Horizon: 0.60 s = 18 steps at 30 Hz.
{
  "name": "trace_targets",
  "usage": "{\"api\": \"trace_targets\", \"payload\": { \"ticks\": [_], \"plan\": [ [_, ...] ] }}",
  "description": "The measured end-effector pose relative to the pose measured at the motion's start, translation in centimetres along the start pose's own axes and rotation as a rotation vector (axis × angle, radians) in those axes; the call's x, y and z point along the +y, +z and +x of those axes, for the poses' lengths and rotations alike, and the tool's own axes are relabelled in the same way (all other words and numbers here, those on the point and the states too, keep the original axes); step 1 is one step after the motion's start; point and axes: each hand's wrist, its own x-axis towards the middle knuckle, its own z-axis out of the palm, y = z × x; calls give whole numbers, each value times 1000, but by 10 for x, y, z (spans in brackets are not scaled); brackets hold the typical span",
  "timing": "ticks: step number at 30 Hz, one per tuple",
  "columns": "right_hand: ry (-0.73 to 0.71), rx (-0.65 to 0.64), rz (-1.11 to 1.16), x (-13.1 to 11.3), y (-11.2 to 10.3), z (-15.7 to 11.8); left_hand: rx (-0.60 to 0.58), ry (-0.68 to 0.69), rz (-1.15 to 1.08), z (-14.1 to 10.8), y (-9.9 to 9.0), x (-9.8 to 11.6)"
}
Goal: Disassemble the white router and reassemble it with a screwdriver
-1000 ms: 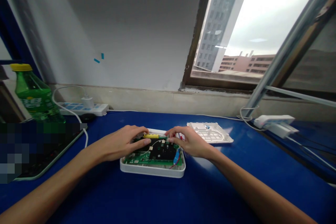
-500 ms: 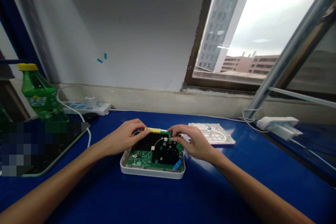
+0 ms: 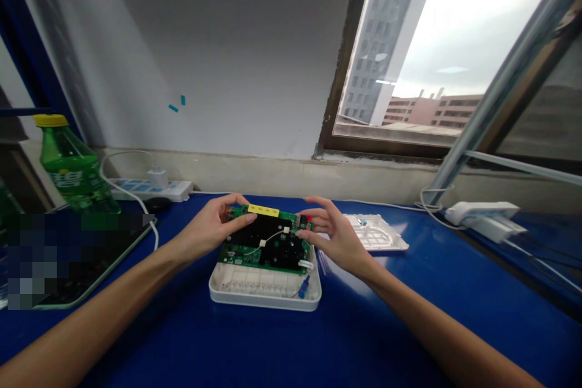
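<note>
A green circuit board with black plates and a yellow row of ports sits raised over a white plastic housing. My left hand grips its far left edge, thumb on top and fingers behind. At the far right corner, my right hand pinches the board near a red part, thumb on its face and index finger lifted. A thin white cable crosses the board. A blue connector lies in the housing's near right corner, where the bare inner floor shows.
A white slotted cover lies on the blue table behind my right hand. On the left are a green bottle, a dark mat and a power strip. Another power strip hangs at the right.
The circuit board has come up out of the housing and shifted away from me, baring the housing's near floor. Both hands rose with it; the right fingers spread wider.
</note>
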Motion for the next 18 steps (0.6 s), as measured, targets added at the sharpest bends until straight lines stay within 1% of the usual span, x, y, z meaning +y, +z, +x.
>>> {"api": "trace_targets", "payload": {
  "ticks": [2,4,6,9,14,18],
  "plan": [
    [89,-79,90,0,0,1,36,38,3,0,-2,2],
    [123,-129,117,-1,0,2,63,64,20,-1,-2,4],
    [114,-97,99,-2,-1,2,80,80,40,-1,-1,5],
    [106,-47,100,-3,-2,2,71,107,19,-2,2,5],
    [153,-64,174,-5,-5,3,51,109,41,-3,5,7],
    [175,-75,178,-7,-7,2,43,100,33,-4,6,8]
  ]
}}
